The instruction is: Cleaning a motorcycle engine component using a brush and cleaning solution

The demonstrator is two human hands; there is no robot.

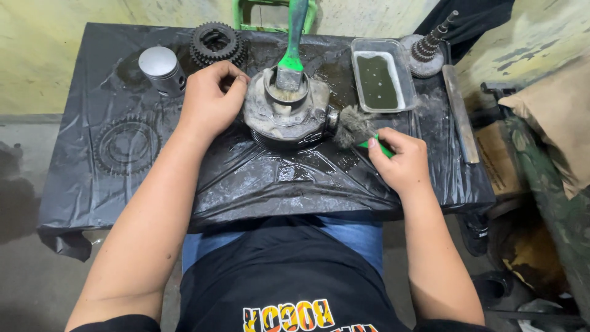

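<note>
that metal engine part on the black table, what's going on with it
A person seated at a table covered in black plastic sheet steadies a grimy metal cylinder part with the left hand. The right hand holds a green-handled brush, its bristles against the part's side. A second brush stands in the part's bore. A tray of dark liquid, a piston and gears lie around it. The sheet looks wet.
</note>
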